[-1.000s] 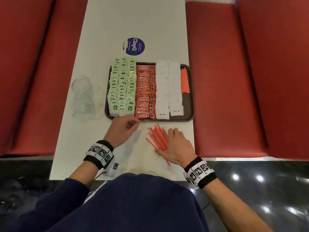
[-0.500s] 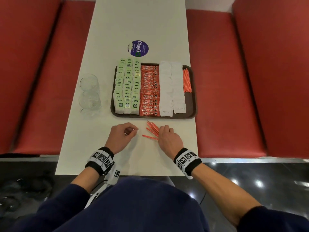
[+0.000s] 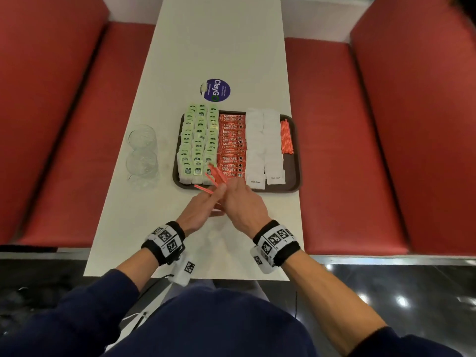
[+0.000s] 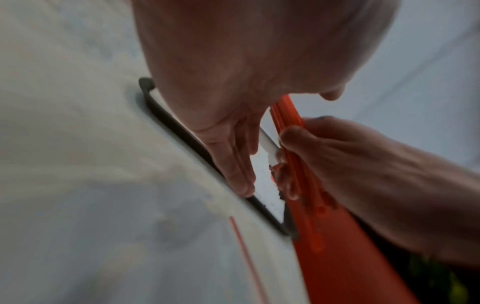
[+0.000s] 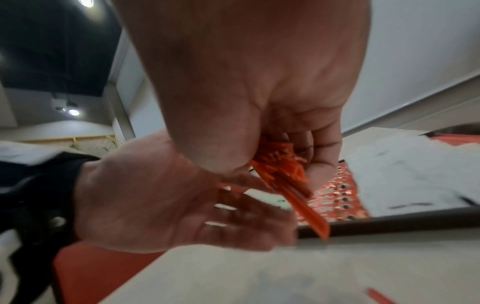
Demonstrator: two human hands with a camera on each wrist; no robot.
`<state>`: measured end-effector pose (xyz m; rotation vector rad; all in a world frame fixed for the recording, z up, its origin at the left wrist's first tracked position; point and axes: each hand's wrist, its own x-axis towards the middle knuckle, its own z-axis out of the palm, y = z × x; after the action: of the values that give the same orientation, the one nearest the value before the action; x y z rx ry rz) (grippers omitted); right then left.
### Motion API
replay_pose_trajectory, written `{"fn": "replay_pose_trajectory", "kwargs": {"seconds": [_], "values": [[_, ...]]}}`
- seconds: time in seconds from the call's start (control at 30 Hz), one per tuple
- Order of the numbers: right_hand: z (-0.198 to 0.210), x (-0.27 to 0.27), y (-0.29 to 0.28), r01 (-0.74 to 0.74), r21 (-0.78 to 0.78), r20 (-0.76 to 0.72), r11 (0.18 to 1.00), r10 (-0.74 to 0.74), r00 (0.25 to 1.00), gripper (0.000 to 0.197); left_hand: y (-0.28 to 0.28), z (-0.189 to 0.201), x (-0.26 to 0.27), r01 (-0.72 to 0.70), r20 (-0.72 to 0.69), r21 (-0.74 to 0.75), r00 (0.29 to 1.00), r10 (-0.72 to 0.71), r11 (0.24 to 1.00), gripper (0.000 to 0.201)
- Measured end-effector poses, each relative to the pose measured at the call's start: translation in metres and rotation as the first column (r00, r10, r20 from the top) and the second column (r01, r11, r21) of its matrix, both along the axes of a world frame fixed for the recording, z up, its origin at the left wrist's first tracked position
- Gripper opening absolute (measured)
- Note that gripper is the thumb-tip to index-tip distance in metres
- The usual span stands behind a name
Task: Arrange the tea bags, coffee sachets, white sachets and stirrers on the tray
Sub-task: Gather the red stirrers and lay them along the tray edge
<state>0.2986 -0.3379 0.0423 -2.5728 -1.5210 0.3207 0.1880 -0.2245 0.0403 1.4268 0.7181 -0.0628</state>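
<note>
Orange stirrers [image 3: 215, 177] in right hand [image 3: 242, 204] grip; left hand [image 3: 199, 211] flat alongside.

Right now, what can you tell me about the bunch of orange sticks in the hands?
The bunch of thin orange plastic stirrers is gripped in the right hand, whose fingers curl round it. They are straight, slim and bundled roughly side by side, ends uneven. The bunch slants above the near edge of the brown tray, tips over the tea bags. The left hand lies flat alongside it. One more stirrer lies loose on the white table.
</note>
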Motion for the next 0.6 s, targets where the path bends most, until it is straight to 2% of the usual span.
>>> {"fn": "replay_pose_trajectory", "kwargs": {"seconds": [0.03, 0.1, 0.17, 0.3, 0.4, 0.47, 0.53, 0.6], "values": [[0.004, -0.006, 0.007, -0.044, -0.015, 0.031, 0.999, 0.044, 0.999, 0.034, -0.002, 0.005, 0.007, -0.065, 0.053, -0.12, 0.996, 0.072, 0.991, 0.07], [0.015, -0.018, 0.019, -0.034, -0.044, 0.074, 0.998, 0.037, 0.997, 0.047, -0.007, 0.014, 0.019, -0.202, 0.115, -0.354, 0.96, 0.257, 0.913, 0.059], [0.023, -0.025, 0.028, 0.018, -0.069, 0.098, 0.997, -0.011, 0.995, 0.056, -0.007, 0.017, 0.025, -0.294, 0.128, -0.471, 0.91, 0.394, 0.832, 0.051], [0.019, -0.026, 0.03, 0.056, -0.017, 0.095, 0.998, -0.054, 0.994, 0.053, 0.0, 0.016, 0.025, -0.336, 0.11, -0.487, 0.892, 0.438, 0.806, 0.042], [0.007, -0.022, 0.024, -0.008, 0.038, 0.096, 0.999, 0.005, 0.995, 0.045, 0.002, 0.012, 0.022, -0.377, 0.087, -0.484, 0.877, 0.472, 0.79, 0.035], [0.003, -0.017, 0.018, -0.044, 0.008, 0.068, 0.999, 0.043, 0.997, 0.064, 0.007, 0.009, 0.02, -0.463, 0.01, -0.453, 0.852, 0.523, 0.762, 0.028], [0.004, -0.009, 0.01, -0.029, -0.02, -0.013, 0.999, 0.029, 1.0, 0.084, 0.016, 0.004, 0.016, -0.528, -0.052, -0.443, 0.822, 0.567, 0.724, 0.03], [0.005, 0.004, -0.002, 0.067, 0.034, -0.174, 0.997, -0.06, 0.983, 0.079, 0.024, -0.001, 0.014, -0.556, -0.075, -0.414, 0.81, 0.581, 0.721, 0.033]]}}
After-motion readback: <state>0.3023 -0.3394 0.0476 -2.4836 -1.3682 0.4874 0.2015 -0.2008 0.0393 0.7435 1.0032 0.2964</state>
